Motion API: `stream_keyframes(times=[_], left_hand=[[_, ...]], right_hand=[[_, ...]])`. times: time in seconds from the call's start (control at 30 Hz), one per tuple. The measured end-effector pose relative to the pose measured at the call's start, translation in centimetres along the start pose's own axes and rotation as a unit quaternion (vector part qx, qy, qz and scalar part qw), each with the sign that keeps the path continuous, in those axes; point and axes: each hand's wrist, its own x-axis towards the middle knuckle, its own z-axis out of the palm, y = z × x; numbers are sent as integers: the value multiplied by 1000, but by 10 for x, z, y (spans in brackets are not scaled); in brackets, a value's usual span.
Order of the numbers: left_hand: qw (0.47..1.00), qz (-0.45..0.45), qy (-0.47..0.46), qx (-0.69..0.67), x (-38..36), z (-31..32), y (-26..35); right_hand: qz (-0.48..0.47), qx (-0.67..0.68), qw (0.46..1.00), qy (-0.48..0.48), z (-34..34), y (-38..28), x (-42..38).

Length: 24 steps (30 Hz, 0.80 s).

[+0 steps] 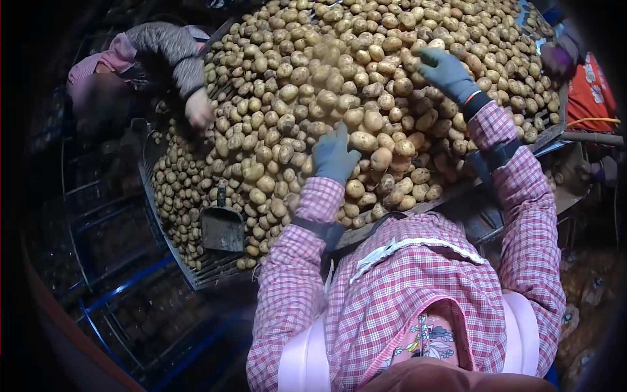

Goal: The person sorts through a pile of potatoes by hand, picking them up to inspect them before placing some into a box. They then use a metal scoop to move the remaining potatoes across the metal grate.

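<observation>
A broad heap of potatoes [294,108], many soiled with earth, covers a large sorting table [194,277]. My left hand [334,157], in a grey-blue glove, lies low over the potatoes at the near middle, fingers stretched forward and thumb out to the right. Farther off to the right, my right hand [449,75] reaches into the heap in a matching glove. Its fingers are apart among the potatoes, and a pale potato [436,44] sits just beyond them. I see nothing held in either hand; the undersides of both are hidden.
A dustpan-like scoop [222,228] rests on the potatoes at the near left. Another person's hand [199,110] is over the heap's left side. A purple-gloved hand [556,57] shows at the far right, near a red sack [590,91]. Blue metal frames [130,284] stand at lower left.
</observation>
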Motion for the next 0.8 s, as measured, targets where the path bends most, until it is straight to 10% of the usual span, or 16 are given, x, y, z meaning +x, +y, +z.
stream_keyframes(times=[0.4, 0.67, 0.8], left_hand=[[943, 206, 136, -223, 15, -21, 61], [951, -26, 176, -253, 95, -42, -78], [974, -139, 133, -119, 138, -72, -47]], right_hand=[[94, -153, 940, -289, 46, -31, 20], [96, -191, 948, -237, 49, -27, 6], [94, -98, 970, -201, 48, -8, -1]])
